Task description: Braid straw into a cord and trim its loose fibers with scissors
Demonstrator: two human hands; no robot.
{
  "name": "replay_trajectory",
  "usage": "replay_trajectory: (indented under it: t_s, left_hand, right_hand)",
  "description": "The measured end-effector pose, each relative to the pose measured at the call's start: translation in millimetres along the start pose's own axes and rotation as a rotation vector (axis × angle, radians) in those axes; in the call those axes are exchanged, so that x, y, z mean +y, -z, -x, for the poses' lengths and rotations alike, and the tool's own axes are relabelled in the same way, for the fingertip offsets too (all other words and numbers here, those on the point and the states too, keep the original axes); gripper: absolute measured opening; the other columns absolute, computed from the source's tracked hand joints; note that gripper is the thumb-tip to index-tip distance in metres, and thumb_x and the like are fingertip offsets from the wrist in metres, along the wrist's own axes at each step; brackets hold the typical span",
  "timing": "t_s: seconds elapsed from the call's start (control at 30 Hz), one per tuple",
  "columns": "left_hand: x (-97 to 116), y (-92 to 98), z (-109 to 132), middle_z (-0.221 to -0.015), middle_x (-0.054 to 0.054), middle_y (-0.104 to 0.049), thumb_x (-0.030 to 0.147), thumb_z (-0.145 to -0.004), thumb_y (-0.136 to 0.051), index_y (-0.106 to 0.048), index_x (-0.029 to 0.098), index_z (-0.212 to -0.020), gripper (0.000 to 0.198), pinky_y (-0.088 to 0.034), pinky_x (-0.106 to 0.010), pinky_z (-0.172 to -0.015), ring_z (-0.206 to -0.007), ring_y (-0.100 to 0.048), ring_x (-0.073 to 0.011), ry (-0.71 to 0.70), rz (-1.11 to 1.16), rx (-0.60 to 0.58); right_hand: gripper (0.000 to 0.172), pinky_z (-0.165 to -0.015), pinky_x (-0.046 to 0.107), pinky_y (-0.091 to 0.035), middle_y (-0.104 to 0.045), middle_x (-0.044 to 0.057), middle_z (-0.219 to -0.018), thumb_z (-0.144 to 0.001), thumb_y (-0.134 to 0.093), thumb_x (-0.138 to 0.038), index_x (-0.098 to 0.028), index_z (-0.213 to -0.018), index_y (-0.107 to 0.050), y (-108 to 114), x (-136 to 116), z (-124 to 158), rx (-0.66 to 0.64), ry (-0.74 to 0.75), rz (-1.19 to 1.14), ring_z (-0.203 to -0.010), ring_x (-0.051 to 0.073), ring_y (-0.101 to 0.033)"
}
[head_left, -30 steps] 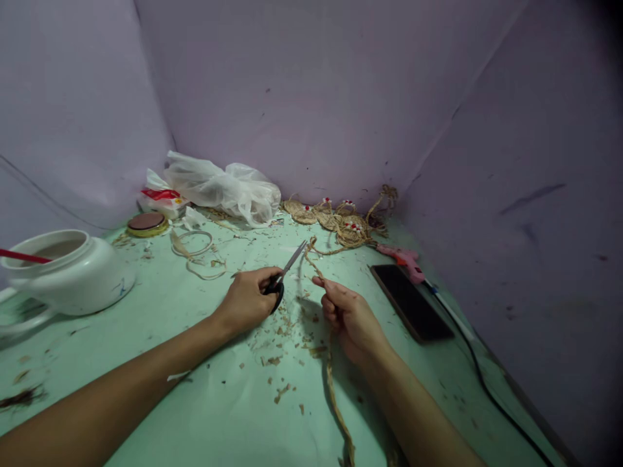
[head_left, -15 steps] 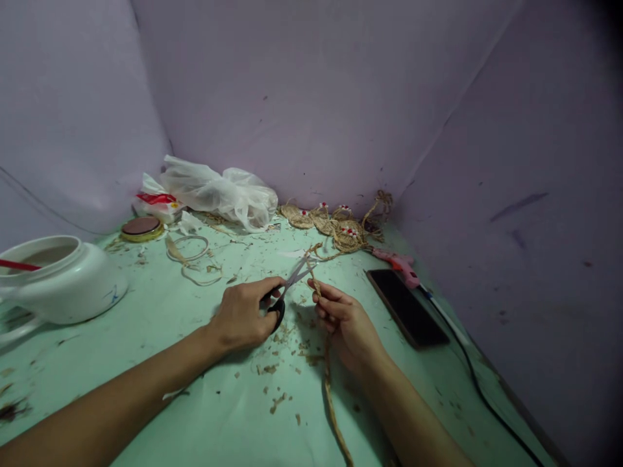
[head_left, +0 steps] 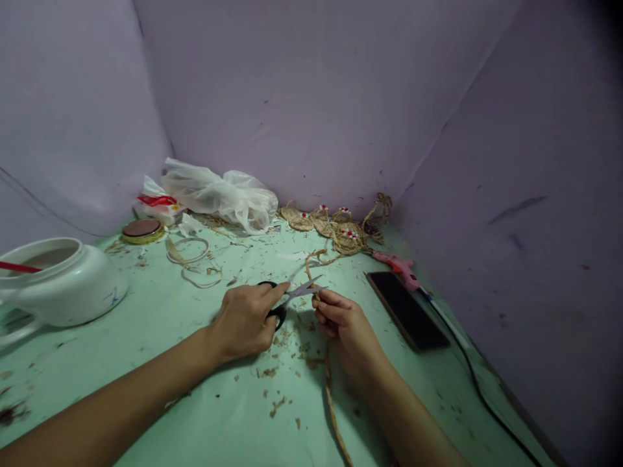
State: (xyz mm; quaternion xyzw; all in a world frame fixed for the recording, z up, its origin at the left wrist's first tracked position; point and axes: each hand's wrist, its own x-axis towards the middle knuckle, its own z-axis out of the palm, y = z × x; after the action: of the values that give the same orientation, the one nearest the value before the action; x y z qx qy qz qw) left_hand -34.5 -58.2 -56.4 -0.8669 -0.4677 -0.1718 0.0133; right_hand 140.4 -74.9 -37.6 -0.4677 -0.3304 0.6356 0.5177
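Note:
My left hand (head_left: 246, 318) grips black-handled scissors (head_left: 298, 293), their blades parted and pointing right. Pinched in the fingers of my right hand (head_left: 343, 321) is a twisted tan fibre cord (head_left: 331, 405). The blade tips lie close to the cord, just above my right fingertips; whether they touch it I cannot tell. One length of cord hangs below my right hand toward the front edge of the view. Another stretch rises beyond the blades toward coiled woven fibre pieces (head_left: 348, 241) with red and white beads at the back wall. My right fingers partly cover the cord.
A pink glue gun (head_left: 399, 264) rests by a dark phone (head_left: 406, 311) on the right, its black cable running forward. On the left stand a white pot (head_left: 92, 285) and a round tin (head_left: 142, 230). A plastic bag (head_left: 219, 194) lies behind. Fibre scraps litter the green surface.
The scissors have turned to point more to the right, and their blades have come down along the cord, nearer my right fingertips. My right hand has hardly moved.

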Motion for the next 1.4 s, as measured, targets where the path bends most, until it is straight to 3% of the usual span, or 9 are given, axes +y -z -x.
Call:
replay_trajectory:
  t_s: [0.43,0.7,0.87,1.0,1.17,1.23,1.4]
  left_hand:
    - [-3.0,4.9,-3.4,-0.095,-0.003,-0.064,0.015,-0.063,-0.045,-0.043,0.025,-0.122,0.060,-0.044,-0.031,-0.069,-0.085,-0.060,-0.0212,-0.004,0.058,-0.108]
    - [-3.0,7.3,-4.7,-0.093,-0.002,-0.067,0.010,-0.064,-0.042,-0.046,0.027,-0.120,0.059,-0.044,-0.029,-0.064,-0.079,-0.062,-0.0209,0.004,0.081,-0.124]
    - [-7.4,4.7,-6.9,-0.086,0.001,-0.068,0.015,-0.068,-0.045,-0.054,0.029,-0.111,0.046,-0.042,-0.023,-0.065,-0.074,-0.061,-0.0158,0.127,0.251,-0.021]
    - [-12.7,-1.4,-9.9,-0.075,0.002,-0.065,0.018,-0.069,-0.046,-0.060,0.023,-0.097,0.032,-0.040,-0.020,-0.060,-0.066,-0.057,-0.0127,0.284,0.432,0.093]
    - [-13.2,-5.1,-8.6,-0.073,0.003,-0.064,0.019,-0.068,-0.048,-0.062,0.023,-0.097,0.032,-0.040,-0.020,-0.057,-0.063,-0.055,-0.0124,0.303,0.470,0.099]
    - [-11.9,-5.1,-7.4,-0.076,0.003,-0.065,0.019,-0.067,-0.048,-0.062,0.025,-0.098,0.034,-0.040,-0.021,-0.059,-0.065,-0.056,-0.0133,0.305,0.454,0.099]
    - [-9.2,-6.0,-4.9,-0.085,0.002,-0.068,0.019,-0.067,-0.049,-0.060,0.027,-0.102,0.037,-0.043,-0.023,-0.067,-0.074,-0.061,-0.0161,0.301,0.375,0.123]
  right_hand:
    - [0.004,-0.042,0.023,-0.014,-0.036,-0.006,-0.044,-0.056,-0.061,-0.018,-0.015,-0.058,-0.061,-0.8,2.5,1.0,0.020,0.084,0.182,-0.043,0.006,-0.024]
    - [0.009,-0.042,0.022,-0.015,-0.045,-0.004,-0.051,-0.053,-0.060,-0.018,-0.015,-0.061,-0.064,-0.6,1.5,1.0,0.018,0.064,0.137,-0.044,0.006,-0.026]
    - [0.025,-0.041,0.021,-0.021,-0.053,-0.002,-0.059,-0.051,-0.061,-0.015,-0.015,-0.075,-0.068,1.1,2.0,-2.0,0.048,0.006,0.011,-0.046,0.007,-0.036]
    - [0.018,-0.046,0.022,-0.031,-0.059,0.002,-0.065,-0.049,-0.057,-0.011,-0.014,-0.065,-0.066,2.5,4.5,-4.5,0.083,0.043,-0.030,-0.053,0.009,-0.045]
    - [0.036,-0.037,0.021,-0.011,-0.060,0.002,-0.069,-0.048,-0.047,-0.009,-0.015,-0.076,-0.067,6.4,3.7,-4.9,0.083,0.054,-0.004,-0.041,0.005,-0.029]
    - [0.034,-0.037,0.022,-0.006,-0.060,0.002,-0.076,-0.051,-0.049,-0.012,-0.016,-0.080,-0.067,7.1,1.7,-3.9,0.083,0.075,-0.020,-0.041,0.004,-0.026]
    - [0.024,-0.039,0.021,-0.013,-0.055,-0.002,-0.066,-0.060,-0.064,-0.031,-0.018,-0.080,-0.068,5.6,0.8,-2.8,0.127,0.119,0.021,-0.042,0.005,-0.025]
